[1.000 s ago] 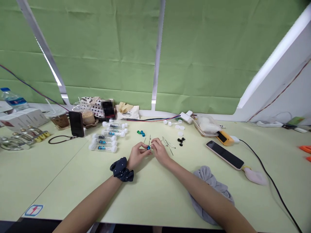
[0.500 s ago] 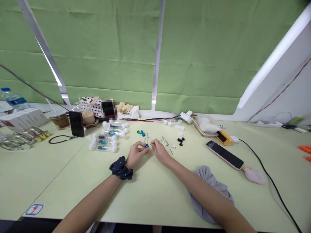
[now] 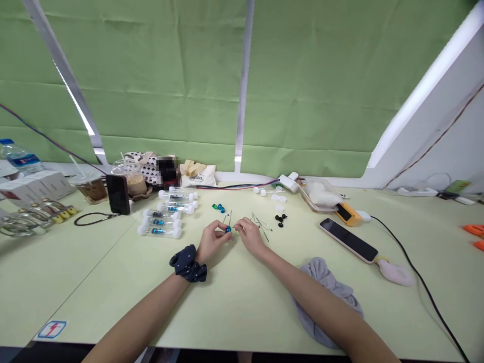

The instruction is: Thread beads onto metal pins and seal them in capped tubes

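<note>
Blue pieces inside capped tubes

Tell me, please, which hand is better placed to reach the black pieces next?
Probably the right hand: it is nearer the black pieces, on its right. The left hand, holding a blue bead, is farther away.

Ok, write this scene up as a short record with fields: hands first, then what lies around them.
Left grip: pinching a blue bead between thumb and finger
Right grip: fingertips together, just right of the bead; anything held is too small to tell
Beyond: loose green and blue beads
Left: clear tubes with white ends
Right: thin rods, black pieces, phone lying flat
Under right forearm: grey cloth
</note>
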A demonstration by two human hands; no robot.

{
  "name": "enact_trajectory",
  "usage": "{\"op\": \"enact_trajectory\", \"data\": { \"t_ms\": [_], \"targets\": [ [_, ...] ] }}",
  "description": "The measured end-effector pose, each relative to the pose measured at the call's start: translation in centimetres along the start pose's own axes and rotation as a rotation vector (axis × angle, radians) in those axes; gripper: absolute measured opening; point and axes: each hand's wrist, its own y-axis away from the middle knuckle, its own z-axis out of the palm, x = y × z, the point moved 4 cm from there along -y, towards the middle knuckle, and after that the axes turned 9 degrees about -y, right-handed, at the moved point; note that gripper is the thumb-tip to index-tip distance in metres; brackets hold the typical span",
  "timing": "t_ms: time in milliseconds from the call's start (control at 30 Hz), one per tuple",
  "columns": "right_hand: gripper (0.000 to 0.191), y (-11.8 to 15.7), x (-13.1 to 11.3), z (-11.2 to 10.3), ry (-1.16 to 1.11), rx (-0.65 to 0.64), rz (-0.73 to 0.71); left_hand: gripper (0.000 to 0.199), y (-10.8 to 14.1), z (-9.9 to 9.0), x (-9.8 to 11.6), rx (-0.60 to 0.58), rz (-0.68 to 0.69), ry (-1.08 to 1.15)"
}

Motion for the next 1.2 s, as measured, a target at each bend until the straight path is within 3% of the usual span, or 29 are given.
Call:
{"op": "enact_trajectory", "data": {
  "t_ms": [367, 700, 900, 1067, 1200],
  "targets": [
    [0.019, 0.2, 0.1, 0.0, 0.002, 0.008, 0.015, 0.025, 0.0, 0.0, 0.5, 0.009, 0.062, -0.124],
    [0.026, 0.2, 0.1, 0.6, -0.242, -0.084, 0.065, 0.014, -0.9, -1.5, -0.4, 0.129, 0.219, -0.425],
    [0.024, 0.3, 0.3, 1.3, -0.383, -0.143, 0.149, 0.025, -1.2, -1.6, -0.6, 0.022, 0.339, -0.585],
    [0.023, 0.4, 0.5, 1.4, -0.551, -0.25, 0.324, 0.024, -1.2, -1.6, -0.5, -0.019, 0.357, -0.576],
    [0.025, 0.4, 0.9, 1.3, -0.566, -0.295, 0.361, 0.025, -1.1, -1.5, -0.5, -0.044, 0.372, -0.596]
  ]
}}
